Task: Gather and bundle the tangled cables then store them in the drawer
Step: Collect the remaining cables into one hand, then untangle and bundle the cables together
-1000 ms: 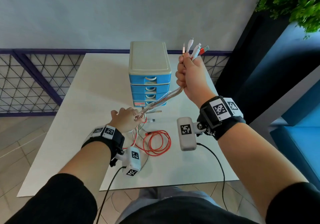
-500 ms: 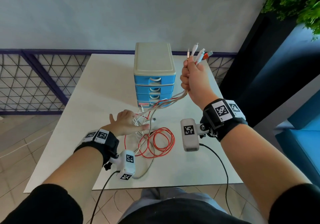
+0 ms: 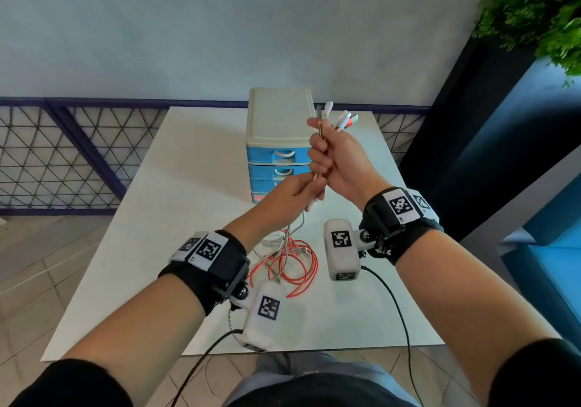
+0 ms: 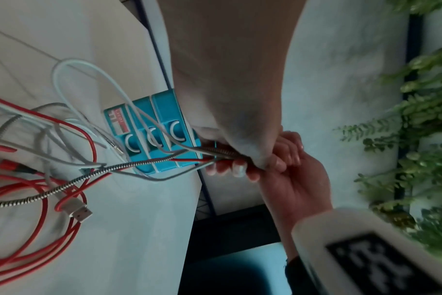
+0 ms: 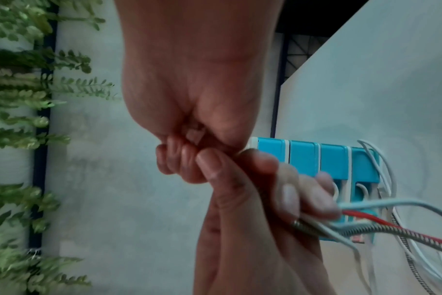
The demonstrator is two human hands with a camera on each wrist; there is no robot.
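My right hand (image 3: pixel 323 162) is raised in front of the drawer unit and grips a bundle of cables (image 3: pixel 317 180), with several plug ends (image 3: pixel 341 117) sticking up above the fist. Directly beneath it, my left hand (image 3: pixel 301 191) grips the same bundle, and the two fists touch. The rest of the cables (image 3: pixel 292 258), red, white, grey and braided, hang down to a loose heap on the white table (image 3: pixel 176 205). In the left wrist view my left fingers (image 4: pixel 230 167) curl round the strands. The small blue drawer unit (image 3: pixel 279 142) has all drawers closed.
The drawer unit stands at the table's far middle, just behind my hands. A USB plug (image 4: pixel 80 212) lies among the red loops. A mesh railing (image 3: pixel 63 155) runs behind the table, a plant (image 3: pixel 534 13) hangs at the upper right, and a blue seat (image 3: pixel 550 249) stands to the right.
My left hand has left the heap on the table and risen to grip the bundle just under my right fist. The right hand still holds the plug ends and has shifted slightly left.
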